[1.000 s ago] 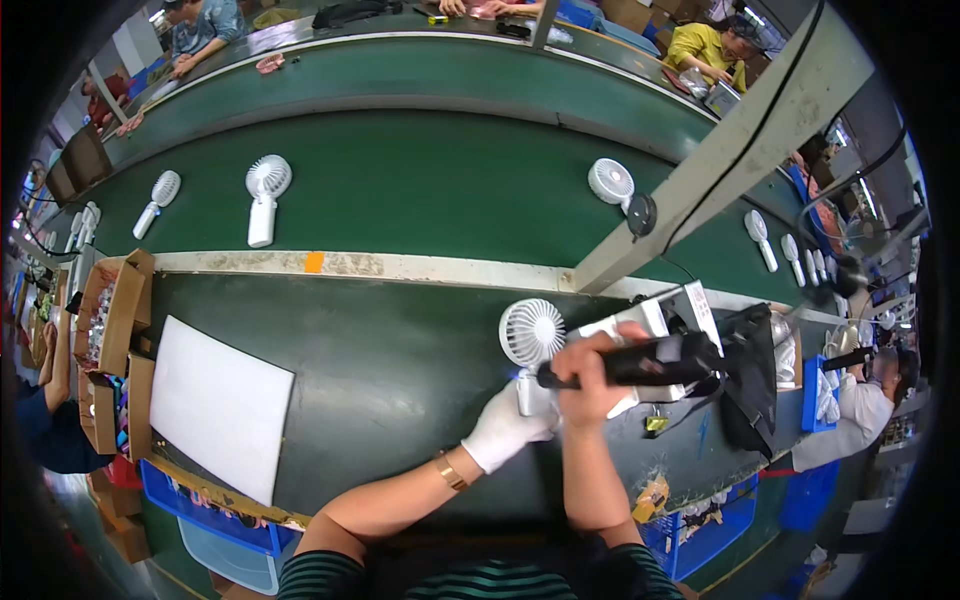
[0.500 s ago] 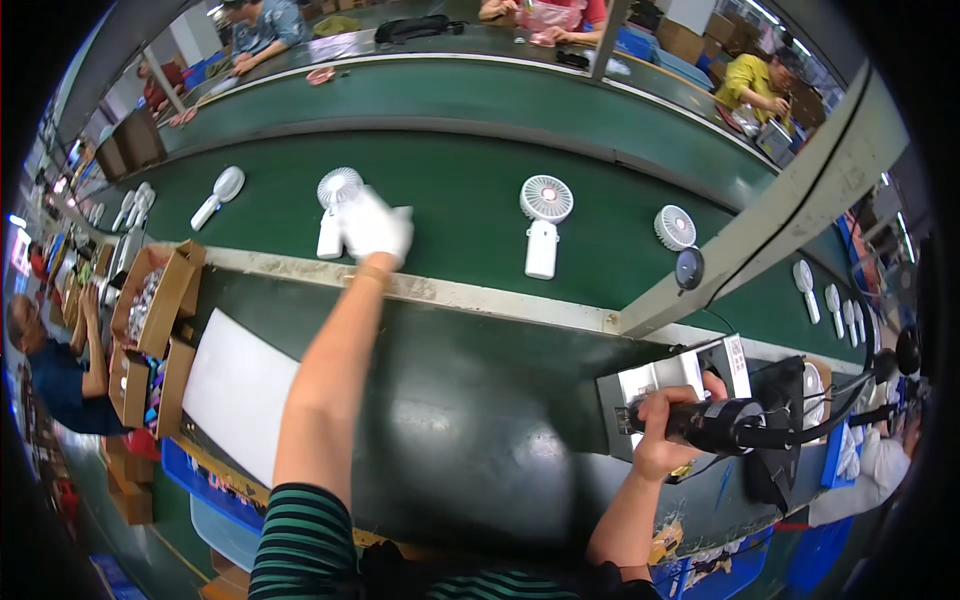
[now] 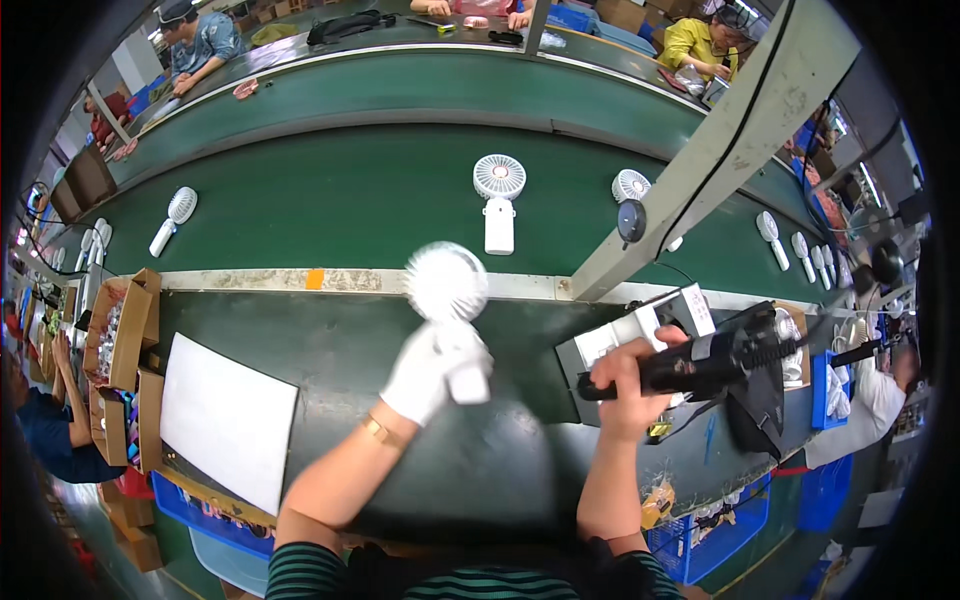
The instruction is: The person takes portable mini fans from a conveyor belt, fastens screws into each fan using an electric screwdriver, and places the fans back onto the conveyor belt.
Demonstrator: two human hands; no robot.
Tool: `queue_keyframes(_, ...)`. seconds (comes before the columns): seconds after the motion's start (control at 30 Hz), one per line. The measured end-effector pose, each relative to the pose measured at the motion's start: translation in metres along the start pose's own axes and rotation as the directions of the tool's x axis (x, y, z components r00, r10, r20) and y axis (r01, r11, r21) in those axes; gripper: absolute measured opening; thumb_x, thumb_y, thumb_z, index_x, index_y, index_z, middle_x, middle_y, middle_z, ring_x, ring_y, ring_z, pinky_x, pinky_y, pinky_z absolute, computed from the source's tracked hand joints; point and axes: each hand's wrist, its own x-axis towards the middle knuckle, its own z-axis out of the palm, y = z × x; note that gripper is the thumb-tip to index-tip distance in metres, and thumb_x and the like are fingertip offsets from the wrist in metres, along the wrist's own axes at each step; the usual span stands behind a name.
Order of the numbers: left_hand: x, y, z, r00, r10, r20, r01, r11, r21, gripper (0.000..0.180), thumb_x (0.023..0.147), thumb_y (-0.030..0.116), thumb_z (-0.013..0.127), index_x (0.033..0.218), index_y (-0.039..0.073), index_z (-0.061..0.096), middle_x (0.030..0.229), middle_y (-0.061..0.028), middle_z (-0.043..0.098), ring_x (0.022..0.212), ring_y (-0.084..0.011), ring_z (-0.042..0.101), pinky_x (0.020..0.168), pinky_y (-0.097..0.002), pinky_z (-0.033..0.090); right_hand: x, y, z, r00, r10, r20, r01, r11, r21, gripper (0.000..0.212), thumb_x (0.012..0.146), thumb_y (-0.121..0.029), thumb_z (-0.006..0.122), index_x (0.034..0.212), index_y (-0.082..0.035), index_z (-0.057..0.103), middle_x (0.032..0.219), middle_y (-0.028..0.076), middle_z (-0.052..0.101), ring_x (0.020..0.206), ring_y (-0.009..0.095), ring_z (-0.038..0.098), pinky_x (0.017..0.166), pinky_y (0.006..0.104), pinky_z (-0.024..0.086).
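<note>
My left hand [image 3: 418, 377], in a white glove, is closed round the handle of a white handheld fan [image 3: 447, 285]. The fan is tilted over the dark bench, its round head slightly blurred. My bare right hand [image 3: 632, 395] grips a black electric screwdriver [image 3: 695, 366], which lies nearly level with its narrow end to the left. Beneath that hand is a grey metal box-like fixture [image 3: 588, 340], partly covered by the hand and tool. On the green conveyor belt [image 3: 350, 200] another white fan [image 3: 499, 205] lies just beyond the one I hold.
A pale metal post [image 3: 700, 150] rises behind the fixture. At left are a white sheet [image 3: 225, 415] and cardboard boxes [image 3: 120, 330] of small parts. More fans [image 3: 175, 220] lie along the belt. A blue basket [image 3: 735, 530] is below the bench at right. Several people work around the line.
My left hand has taken the fan off the belt and drawn it back over the bench. My right hand has raised the screwdriver slightly, still above the fixture. The view has shifted.
</note>
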Motion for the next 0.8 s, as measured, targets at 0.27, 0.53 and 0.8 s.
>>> queue_keyframes(0.27,-0.031,-0.066,0.054,0.955,-0.295,0.036,0.296,0.930,-0.219,0.016,0.080,0.002,0.061,0.094,0.001,0.054,0.083,-0.0079,0.062,0.075,-0.0162,0.062,0.069,-0.0279,0.051,-0.007,0.011,0.013,0.992,0.116,0.043,-0.123,0.961,0.249,0.053,0.073,0.006,0.057,0.116,-0.005,0.028,0.065,0.009,0.052,0.048,0.015,0.048,0.047,0.0273,0.041)
queue_keyframes(0.53,-0.027,-0.070,0.055,0.961,-0.276,0.020,0.273,0.934,-0.230,0.016,0.081,0.000,0.059,0.096,0.001,0.053,0.085,-0.0078,0.062,0.075,-0.0161,0.062,0.070,-0.0288,0.052,-0.008,0.023,0.007,0.992,0.105,0.063,-0.116,0.971,0.208,0.051,0.074,0.005,0.058,0.115,-0.005,0.031,0.068,0.010,0.053,0.052,0.015,0.050,0.047,0.0264,0.042)
queue_keyframes(0.8,-0.028,-0.075,0.048,0.962,-0.274,-0.003,0.264,0.930,-0.257,0.018,0.081,0.000,0.059,0.098,-0.001,0.053,0.086,-0.0082,0.062,0.074,-0.0169,0.062,0.067,-0.0294,0.052,-0.022,0.034,0.014,0.963,0.119,0.242,-0.094,0.989,-0.112,0.038,0.065,0.012,0.066,0.095,-0.001,0.047,0.077,0.004,0.057,0.065,0.010,0.054,0.060,0.0247,0.045)
